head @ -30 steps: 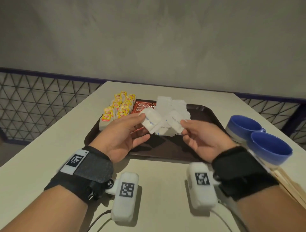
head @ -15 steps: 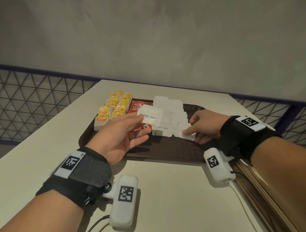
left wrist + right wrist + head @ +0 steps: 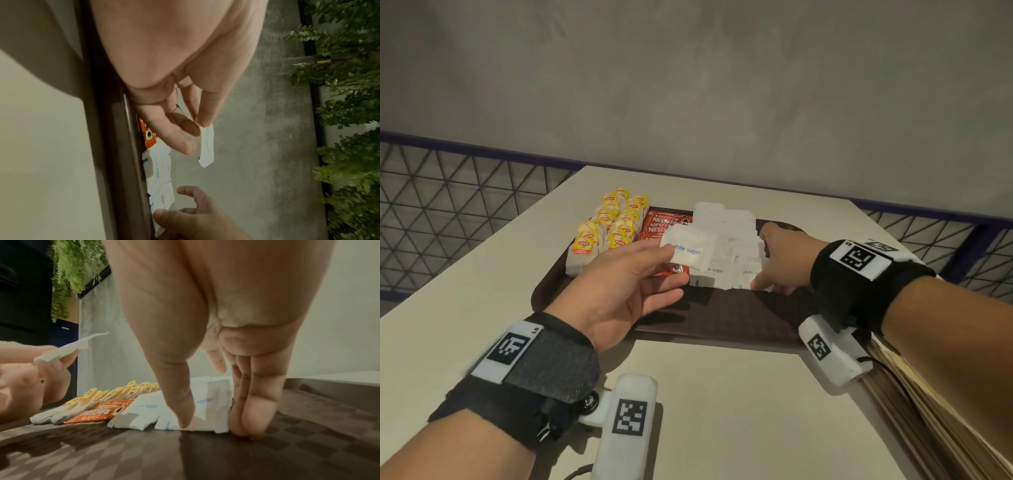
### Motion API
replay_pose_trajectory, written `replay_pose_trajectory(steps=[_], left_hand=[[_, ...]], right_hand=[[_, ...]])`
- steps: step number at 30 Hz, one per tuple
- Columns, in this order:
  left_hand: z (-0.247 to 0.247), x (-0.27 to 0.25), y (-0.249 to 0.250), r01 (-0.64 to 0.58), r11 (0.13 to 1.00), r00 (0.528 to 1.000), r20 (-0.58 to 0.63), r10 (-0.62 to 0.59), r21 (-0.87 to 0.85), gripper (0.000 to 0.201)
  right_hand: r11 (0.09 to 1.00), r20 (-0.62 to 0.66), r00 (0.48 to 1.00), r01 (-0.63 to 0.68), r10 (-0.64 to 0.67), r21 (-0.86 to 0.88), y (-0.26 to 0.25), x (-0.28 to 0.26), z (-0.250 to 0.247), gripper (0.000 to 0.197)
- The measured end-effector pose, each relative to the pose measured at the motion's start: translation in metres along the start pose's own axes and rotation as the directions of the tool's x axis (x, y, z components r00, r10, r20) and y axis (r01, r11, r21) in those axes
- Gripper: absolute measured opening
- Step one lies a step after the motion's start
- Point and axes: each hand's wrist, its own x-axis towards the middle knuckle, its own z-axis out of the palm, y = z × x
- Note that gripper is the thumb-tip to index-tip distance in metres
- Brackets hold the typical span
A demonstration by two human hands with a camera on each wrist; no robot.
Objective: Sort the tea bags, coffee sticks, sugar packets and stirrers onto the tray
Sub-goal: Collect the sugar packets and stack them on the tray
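On the brown tray point(image 3: 739, 318) lie yellow-tagged tea bags point(image 3: 613, 226) at the left, red coffee sticks point(image 3: 662, 222) beside them and a pile of white sugar packets point(image 3: 722, 222) in the middle. My left hand point(image 3: 671, 258) hovers over the coffee sticks and pinches one sugar packet point(image 3: 690, 248) between thumb and fingers point(image 3: 202, 123). My right hand point(image 3: 770, 286) is down on the tray. Its thumb point(image 3: 183, 418) presses the front sugar packet point(image 3: 205, 418) and the other fingertips point(image 3: 251, 426) stand on the tray at its right edge.
Wooden stirrers point(image 3: 928, 411) lie in a bundle on the cream table point(image 3: 722, 411), under my right forearm, just right of the tray. A grey wall and a mesh railing point(image 3: 448, 212) stand beyond the table's far edge.
My right hand carried its sugar packet down from the air onto the tray at the front of the pile. My left hand kept its packet and barely moved.
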Motion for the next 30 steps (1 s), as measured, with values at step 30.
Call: replay_pose_trajectory(steps=[30], left_hand=[[0.003,-0.003,-0.001,0.022,0.995,0.999,0.03,-0.025,0.097,0.024]], right_hand=[[0.992,-0.031,0.999,0.008,-0.012,-0.128,-0.007,0.001,-0.037,0.058]])
